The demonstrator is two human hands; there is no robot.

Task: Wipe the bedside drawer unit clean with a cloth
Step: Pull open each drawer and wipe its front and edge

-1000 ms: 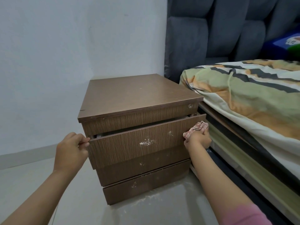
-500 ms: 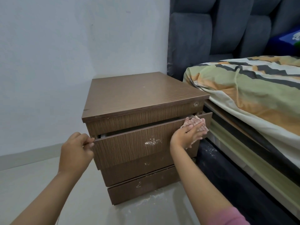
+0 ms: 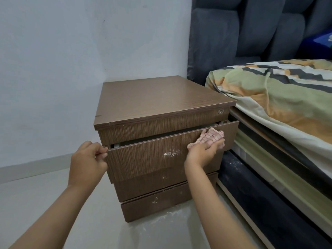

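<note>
A brown wood-grain bedside drawer unit (image 3: pixel 161 97) stands between the wall and the bed. Its second drawer (image 3: pixel 143 159) is pulled out a little, and a patch of white dust (image 3: pixel 171 153) marks its front. My left hand (image 3: pixel 88 162) grips the left edge of that drawer front, fingers curled over it. My right hand (image 3: pixel 203 151) presses a pink cloth (image 3: pixel 211 136) flat against the right part of the drawer front, near its top edge. More white specks show on the two lower drawers.
A bed with a striped green, orange and black blanket (image 3: pixel 278 97) lies close on the right, with a grey padded headboard (image 3: pixel 251 33) behind it. A pale wall (image 3: pixel 53 69) is at the left and back. White dust lies on the floor (image 3: pixel 161 223) below the unit.
My right hand has slid the cloth leftward from the drawer's right edge onto its front face. My left hand keeps its grip on the left edge. The view has shifted slightly.
</note>
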